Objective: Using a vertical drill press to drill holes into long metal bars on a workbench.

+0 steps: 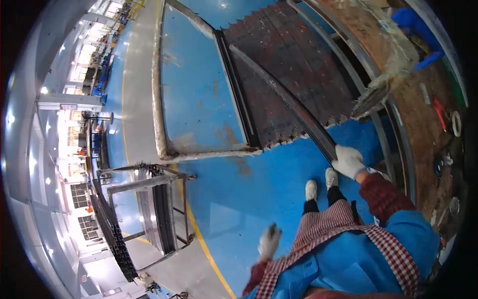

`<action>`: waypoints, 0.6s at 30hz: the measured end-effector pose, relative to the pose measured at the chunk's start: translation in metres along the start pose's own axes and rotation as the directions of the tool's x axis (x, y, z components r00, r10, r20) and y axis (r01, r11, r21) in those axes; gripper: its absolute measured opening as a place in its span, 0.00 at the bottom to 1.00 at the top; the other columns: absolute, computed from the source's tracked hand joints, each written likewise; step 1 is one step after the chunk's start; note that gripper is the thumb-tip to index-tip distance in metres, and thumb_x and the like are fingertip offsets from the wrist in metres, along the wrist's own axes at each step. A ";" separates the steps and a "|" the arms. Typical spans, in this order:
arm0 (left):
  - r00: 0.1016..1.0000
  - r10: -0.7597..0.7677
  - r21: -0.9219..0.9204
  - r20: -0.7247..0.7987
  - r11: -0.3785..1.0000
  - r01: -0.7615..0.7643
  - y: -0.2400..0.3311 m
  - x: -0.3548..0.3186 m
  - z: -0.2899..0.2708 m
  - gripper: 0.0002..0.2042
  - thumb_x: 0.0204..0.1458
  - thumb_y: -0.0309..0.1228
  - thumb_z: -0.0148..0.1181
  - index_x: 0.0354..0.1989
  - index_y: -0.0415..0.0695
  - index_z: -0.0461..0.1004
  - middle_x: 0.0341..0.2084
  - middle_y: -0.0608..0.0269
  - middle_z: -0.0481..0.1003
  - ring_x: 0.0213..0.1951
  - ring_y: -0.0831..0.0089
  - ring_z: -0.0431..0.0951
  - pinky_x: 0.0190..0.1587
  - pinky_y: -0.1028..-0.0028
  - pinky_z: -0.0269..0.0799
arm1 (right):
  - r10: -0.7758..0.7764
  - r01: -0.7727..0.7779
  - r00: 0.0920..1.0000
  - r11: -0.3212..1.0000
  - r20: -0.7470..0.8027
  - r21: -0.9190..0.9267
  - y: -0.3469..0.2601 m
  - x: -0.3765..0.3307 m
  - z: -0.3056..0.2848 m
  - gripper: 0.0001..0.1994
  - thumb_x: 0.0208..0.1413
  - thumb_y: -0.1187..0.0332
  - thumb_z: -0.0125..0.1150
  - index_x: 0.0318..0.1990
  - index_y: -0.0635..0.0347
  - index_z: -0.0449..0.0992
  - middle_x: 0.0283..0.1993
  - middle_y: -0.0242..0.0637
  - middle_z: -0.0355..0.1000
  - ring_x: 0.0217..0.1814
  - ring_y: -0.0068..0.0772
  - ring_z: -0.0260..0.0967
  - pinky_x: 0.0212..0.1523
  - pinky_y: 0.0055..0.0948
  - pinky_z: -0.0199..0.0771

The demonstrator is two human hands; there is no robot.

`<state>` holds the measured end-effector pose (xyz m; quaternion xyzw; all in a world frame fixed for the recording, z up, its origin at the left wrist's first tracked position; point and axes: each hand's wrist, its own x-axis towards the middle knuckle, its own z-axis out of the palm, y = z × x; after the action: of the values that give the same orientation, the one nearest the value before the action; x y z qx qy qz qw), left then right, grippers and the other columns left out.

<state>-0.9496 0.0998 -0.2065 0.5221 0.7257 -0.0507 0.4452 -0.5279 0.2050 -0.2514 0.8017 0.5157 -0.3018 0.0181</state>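
My right hand (348, 160), in a white knitted glove, is closed around the near end of a long dark profile bar (291, 102). The bar slants away to the far left, over a wide layer of dark bars (284, 60) lying side by side on a frame. Whether its far end rests on them I cannot tell. Low at my left side hangs my left hand (269, 242), gloved in white with grey fingertips. Its fingers are loosely extended, with nothing seen in them.
A wrapped frame rail (158, 89) borders the layer's left side. To the left stands a metal rack (185, 209) with long bars. Along the right runs a brown-topped workbench (425, 144), holding a red-handled tool (439, 113), a tape roll (455, 123) and blue material (418, 35).
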 end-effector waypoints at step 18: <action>0.298 0.599 0.631 0.743 -0.480 -0.609 0.258 0.281 0.004 0.15 0.48 0.35 0.68 0.43 0.43 0.79 0.42 0.55 0.79 0.44 0.55 0.78 0.45 0.58 0.74 | 0.304 -0.296 0.953 0.932 0.007 -0.209 0.038 -0.444 -0.022 0.09 0.46 0.61 0.66 0.31 0.52 0.76 0.26 0.34 0.75 0.22 0.46 0.71 0.19 0.45 0.67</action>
<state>-0.7565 0.4144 -0.3040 0.9735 0.0273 -0.2171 -0.0659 -0.6126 -0.1681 -0.0211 0.8588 0.4151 -0.2562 0.1567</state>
